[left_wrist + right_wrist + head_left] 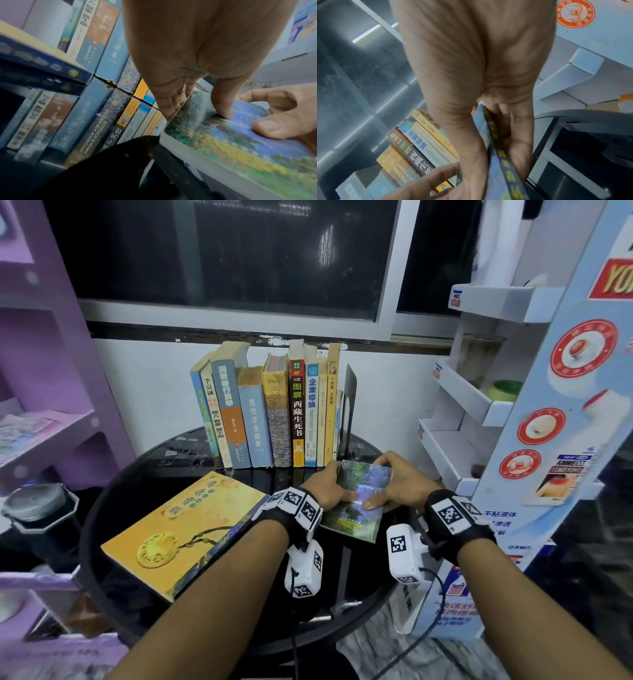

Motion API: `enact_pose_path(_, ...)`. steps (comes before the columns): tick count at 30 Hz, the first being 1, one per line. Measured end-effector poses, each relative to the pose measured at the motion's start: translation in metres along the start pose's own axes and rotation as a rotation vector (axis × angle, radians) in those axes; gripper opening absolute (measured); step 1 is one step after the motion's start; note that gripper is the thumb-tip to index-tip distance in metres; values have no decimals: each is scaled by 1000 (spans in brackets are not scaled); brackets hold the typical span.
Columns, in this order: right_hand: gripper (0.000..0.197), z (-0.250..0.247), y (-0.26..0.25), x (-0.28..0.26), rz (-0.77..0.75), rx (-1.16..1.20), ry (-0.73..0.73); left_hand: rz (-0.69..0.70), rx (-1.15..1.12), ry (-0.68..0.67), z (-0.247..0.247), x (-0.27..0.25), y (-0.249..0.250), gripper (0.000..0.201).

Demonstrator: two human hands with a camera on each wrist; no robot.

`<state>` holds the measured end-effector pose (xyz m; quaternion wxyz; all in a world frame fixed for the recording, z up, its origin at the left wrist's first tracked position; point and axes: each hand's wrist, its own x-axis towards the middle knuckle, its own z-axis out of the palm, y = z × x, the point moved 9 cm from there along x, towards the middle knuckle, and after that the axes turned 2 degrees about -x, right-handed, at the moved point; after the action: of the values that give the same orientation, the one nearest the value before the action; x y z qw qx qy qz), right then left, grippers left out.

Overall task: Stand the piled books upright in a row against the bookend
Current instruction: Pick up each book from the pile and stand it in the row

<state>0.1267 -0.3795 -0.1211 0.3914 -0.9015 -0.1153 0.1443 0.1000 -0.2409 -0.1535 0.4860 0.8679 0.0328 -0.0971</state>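
Observation:
Both hands hold a small landscape-cover book just above the black round table, in front of the row's right end. My left hand grips its left edge, thumb on the cover and fingers underneath. My right hand grips the right edge, thumb on top, fingers under the spine. Several books stand upright in a row against the black metal bookend at the back. A large yellow book lies flat at the left.
A white cardboard display rack stands close on the right, a purple shelf unit on the left. A round grey-lidded black container sits beside the table's left edge. A window and white wall rise behind the row.

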Motion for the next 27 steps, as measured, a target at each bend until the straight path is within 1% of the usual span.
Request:
enact_pose_path(3, 58, -1, -5, 1, -9, 147, -1, 12, -121, 17, -7, 4, -2, 79)
enact_pose_path(6, 44, 1, -12, -1, -4, 286, -75, 64, -196, 47, -17, 1, 4, 73)
enact_pose_path(9, 30, 2, -22, -4, -32, 352, -145, 130, -271, 90, -27, -1, 12, 65)
enact_pose_path(11, 26, 0, -28, -5, -71, 348, -134, 170, -271, 123, -33, -3, 20, 61)
enact_pose_path(14, 30, -9, -36, 2, -111, 279, -33, 239, -183, 189, -45, -5, 37, 61)
enact_pose_path(15, 31, -14, -38, 5, -122, 259, 10, 264, -115, 236, -51, -4, 44, 61)
enact_pose_path(17, 31, -26, -42, 9, -137, 217, 105, 333, 61, 389, -70, -9, 58, 60)
enact_pose_path(20, 28, -42, -47, 9, -153, 146, 242, 457, 189, 589, -99, -19, 81, 52)
enact_pose_path(24, 25, -47, -55, 9, -173, 46, 309, 561, 338, 753, -127, -28, 111, 49)
enact_pose_path(27, 24, -45, -60, 15, -204, -49, 347, 609, 417, 833, -143, -30, 128, 50)
